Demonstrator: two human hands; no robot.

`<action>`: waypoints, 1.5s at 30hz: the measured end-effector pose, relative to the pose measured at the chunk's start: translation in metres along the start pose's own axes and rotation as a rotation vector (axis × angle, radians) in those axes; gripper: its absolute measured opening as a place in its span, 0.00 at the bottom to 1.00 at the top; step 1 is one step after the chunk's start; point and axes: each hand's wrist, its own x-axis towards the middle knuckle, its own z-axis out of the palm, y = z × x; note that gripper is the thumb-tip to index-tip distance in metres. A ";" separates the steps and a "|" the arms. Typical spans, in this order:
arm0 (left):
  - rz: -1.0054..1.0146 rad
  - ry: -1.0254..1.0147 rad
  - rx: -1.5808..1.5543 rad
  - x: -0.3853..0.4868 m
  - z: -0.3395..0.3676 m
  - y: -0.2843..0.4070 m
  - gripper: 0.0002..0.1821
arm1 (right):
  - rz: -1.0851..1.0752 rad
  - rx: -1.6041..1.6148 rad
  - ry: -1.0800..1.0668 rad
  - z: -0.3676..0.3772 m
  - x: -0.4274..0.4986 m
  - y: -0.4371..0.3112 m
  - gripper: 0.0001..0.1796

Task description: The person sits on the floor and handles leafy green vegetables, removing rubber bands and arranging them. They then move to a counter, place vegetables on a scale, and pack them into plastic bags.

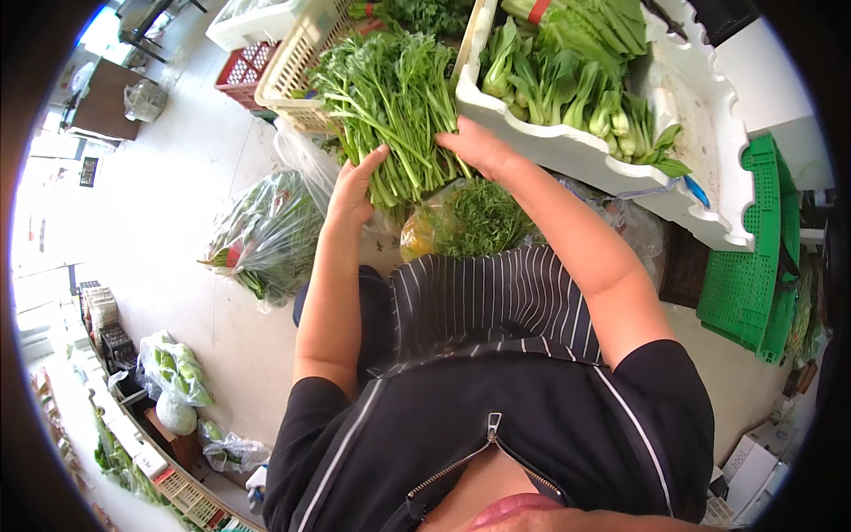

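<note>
A thick bunch of leafy greens with long pale-green stems [402, 120] spans the space between my two hands. My left hand [358, 186] holds its left side near the cut stem ends, thumb on top. At the right side, my right hand [477, 147] grips the stems, its fingers partly hidden. The leafy end lies over a cream plastic crate [292, 86]. Beneath the stem ends sits an open plastic bag of fine feathery greens [488, 219]. A clear plastic bag [306, 159] hangs at the crate's near edge, beside my left hand.
A white foam box [552, 143] with bok choy [585, 100] and red-banded greens [585, 26] stands at the right. Bagged greens [266, 226] lie on the floor to the left. A green plastic crate [738, 266] stands at far right, a dark red crate [243, 76] beyond the cream one.
</note>
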 end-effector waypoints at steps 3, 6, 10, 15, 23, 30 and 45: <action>0.018 0.060 0.113 -0.014 0.001 -0.006 0.20 | -0.194 -0.466 0.157 -0.001 -0.015 0.002 0.24; 0.022 -0.022 0.021 -0.016 0.005 -0.012 0.21 | -0.192 -0.481 0.193 0.005 -0.022 0.007 0.25; -0.106 -0.111 -0.164 -0.004 0.011 -0.005 0.27 | -0.172 -0.143 0.164 0.014 -0.023 0.008 0.29; -0.087 -0.085 0.006 0.004 0.017 -0.004 0.27 | -0.064 0.272 -0.010 0.017 -0.031 0.005 0.28; -0.211 -0.109 -0.151 0.013 0.004 0.003 0.16 | 0.262 0.601 -0.137 -0.003 -0.020 -0.007 0.26; -0.181 -0.062 -0.127 0.020 -0.001 -0.001 0.15 | 0.150 0.362 0.023 -0.013 -0.023 -0.018 0.25; -0.107 -0.042 0.047 0.010 0.017 0.002 0.19 | -0.073 0.162 0.025 -0.005 -0.025 -0.011 0.33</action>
